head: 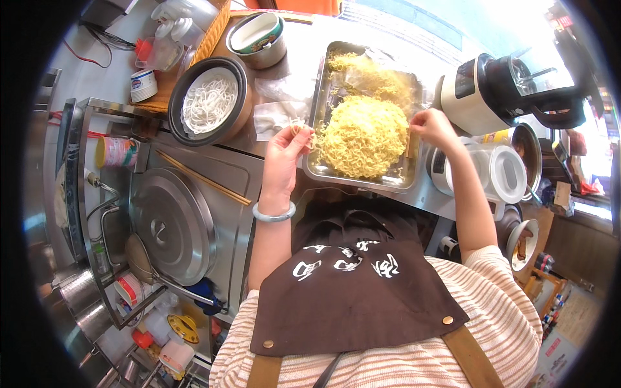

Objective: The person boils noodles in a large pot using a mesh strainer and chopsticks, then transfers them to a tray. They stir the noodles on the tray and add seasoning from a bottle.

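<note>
A mound of yellow curly noodles [364, 136] lies in a rectangular metal tray [364, 184], with more noodles and clear plastic behind it. At the tray's left edge, my left hand [286, 155] pinches a small clump of noodles [298, 128] between thumb and fingers. My right hand [432, 127] is at the tray's right rim, its fingers drawn together; whether something is between the fingertips is hidden. White noodles [209, 104] fill a round dark-rimmed pot [177, 87] left of the tray. A white cloth or paper [271, 116] lies between pot and tray.
Chopsticks [204, 177] rest on the steel counter beside a large round metal lid [174, 228]. Stacked bowls [257, 39] stand behind the pot. To the right are a blender-like appliance [478, 92] and a white-lidded container [507, 173]. A wicker tray [211, 34] edges the back left.
</note>
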### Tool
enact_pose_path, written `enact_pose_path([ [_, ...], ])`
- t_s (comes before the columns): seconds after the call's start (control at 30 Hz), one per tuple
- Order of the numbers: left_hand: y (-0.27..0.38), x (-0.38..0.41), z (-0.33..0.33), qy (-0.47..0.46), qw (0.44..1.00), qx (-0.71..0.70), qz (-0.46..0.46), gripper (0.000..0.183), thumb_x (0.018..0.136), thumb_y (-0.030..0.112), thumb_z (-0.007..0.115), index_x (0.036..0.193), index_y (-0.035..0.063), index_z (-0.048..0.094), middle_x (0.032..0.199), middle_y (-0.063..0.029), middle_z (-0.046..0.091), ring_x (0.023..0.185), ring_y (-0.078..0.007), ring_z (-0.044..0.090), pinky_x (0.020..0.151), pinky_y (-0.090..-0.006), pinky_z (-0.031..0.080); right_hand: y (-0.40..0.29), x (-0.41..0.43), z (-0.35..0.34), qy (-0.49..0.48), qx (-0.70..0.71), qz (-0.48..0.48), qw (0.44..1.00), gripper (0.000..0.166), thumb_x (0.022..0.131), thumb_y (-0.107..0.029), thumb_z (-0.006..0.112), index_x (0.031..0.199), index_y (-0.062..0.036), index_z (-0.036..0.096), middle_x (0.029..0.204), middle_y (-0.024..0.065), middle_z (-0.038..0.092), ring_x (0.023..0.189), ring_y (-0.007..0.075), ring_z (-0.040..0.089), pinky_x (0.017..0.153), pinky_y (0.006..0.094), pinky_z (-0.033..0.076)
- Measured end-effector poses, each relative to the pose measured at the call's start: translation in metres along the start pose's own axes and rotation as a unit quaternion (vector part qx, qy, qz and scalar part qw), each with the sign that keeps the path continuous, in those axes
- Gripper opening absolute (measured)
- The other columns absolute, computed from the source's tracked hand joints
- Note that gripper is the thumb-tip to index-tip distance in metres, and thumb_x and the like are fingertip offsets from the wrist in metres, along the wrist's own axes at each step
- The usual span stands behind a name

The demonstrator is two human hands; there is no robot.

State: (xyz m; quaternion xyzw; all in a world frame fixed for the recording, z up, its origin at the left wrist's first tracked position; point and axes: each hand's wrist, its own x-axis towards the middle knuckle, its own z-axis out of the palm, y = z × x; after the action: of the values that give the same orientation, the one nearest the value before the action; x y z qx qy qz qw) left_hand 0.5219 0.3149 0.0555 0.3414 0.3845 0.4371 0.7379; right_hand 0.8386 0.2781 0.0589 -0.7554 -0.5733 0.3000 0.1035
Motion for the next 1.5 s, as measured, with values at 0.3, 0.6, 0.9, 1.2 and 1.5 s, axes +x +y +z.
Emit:
enact_pose_path([
  [0.3, 0.009, 0.032, 0.046, -0.106, 0.990, 0.093, 0.012, 0.016, 0.084, 0.014, 0.059, 0.094, 0.0019, 0.061, 0.084, -0.0019, 0.064, 0.065, -0.0018, 0.050, 0.061, -0.0163, 0.040, -0.121, 0.000, -0.036, -0.071, 0.005, -0.261, 0.963, 0.014, 0.077, -0.014, 0.061, 0.081, -0.0012, 0.062, 0.062, 0.0064, 0.056, 0.054, 0.0139, 0.048, 0.054, 0.0261, 0.041],
  [0.6, 0.034, -0.001, 0.013, -0.044, 0.993, 0.105, 0.025, 0.013, 0.080, 0.006, 0.061, 0.092, 0.0006, 0.058, 0.080, -0.0025, 0.062, 0.067, -0.0045, 0.051, 0.061, -0.0178, 0.039, -0.157, 0.018, -0.002, -0.146, 0.144, -0.202, 0.958, 0.014, 0.075, -0.012, 0.061, 0.084, -0.0015, 0.064, 0.069, 0.0110, 0.062, 0.065, 0.0166, 0.060, 0.062, 0.0282, 0.047],
  [0.9, 0.023, -0.068, -0.052, 0.106, 0.994, -0.009, 0.037, 0.009, 0.081, 0.005, 0.058, 0.090, 0.0026, 0.058, 0.080, -0.0071, 0.063, 0.065, -0.0075, 0.054, 0.062, -0.0187, 0.043, -0.097, 0.047, 0.187, 0.047, -0.130, -0.240, 0.961, 0.013, 0.064, -0.017, 0.063, 0.070, -0.0055, 0.061, 0.083, 0.0123, 0.058, 0.078, 0.0275, 0.057, 0.069, 0.0371, 0.048],
  [1.2, -0.028, -0.042, -0.046, 0.135, 0.990, -0.025, -0.017, 0.008, 0.080, 0.004, 0.052, 0.086, 0.0019, 0.057, 0.071, -0.0046, 0.059, 0.061, -0.0077, 0.053, 0.059, -0.0180, 0.043, -0.109, 0.031, 0.148, -0.024, -0.092, -0.289, 0.953, 0.012, 0.072, -0.015, 0.055, 0.064, -0.0072, 0.061, 0.073, 0.0110, 0.060, 0.068, 0.0274, 0.060, 0.061, 0.0378, 0.048],
  [1.5, -0.052, -0.006, -0.024, -0.035, 0.991, 0.058, -0.115, 0.011, 0.082, 0.010, 0.052, 0.087, 0.0041, 0.060, 0.069, 0.0039, 0.055, 0.058, -0.0018, 0.044, 0.053, -0.0157, 0.034, -0.117, -0.002, 0.092, -0.088, 0.002, -0.282, 0.955, 0.024, 0.081, -0.023, 0.050, 0.070, -0.0038, 0.059, 0.067, 0.0161, 0.059, 0.068, 0.0344, 0.058, 0.063, 0.0421, 0.046],
])
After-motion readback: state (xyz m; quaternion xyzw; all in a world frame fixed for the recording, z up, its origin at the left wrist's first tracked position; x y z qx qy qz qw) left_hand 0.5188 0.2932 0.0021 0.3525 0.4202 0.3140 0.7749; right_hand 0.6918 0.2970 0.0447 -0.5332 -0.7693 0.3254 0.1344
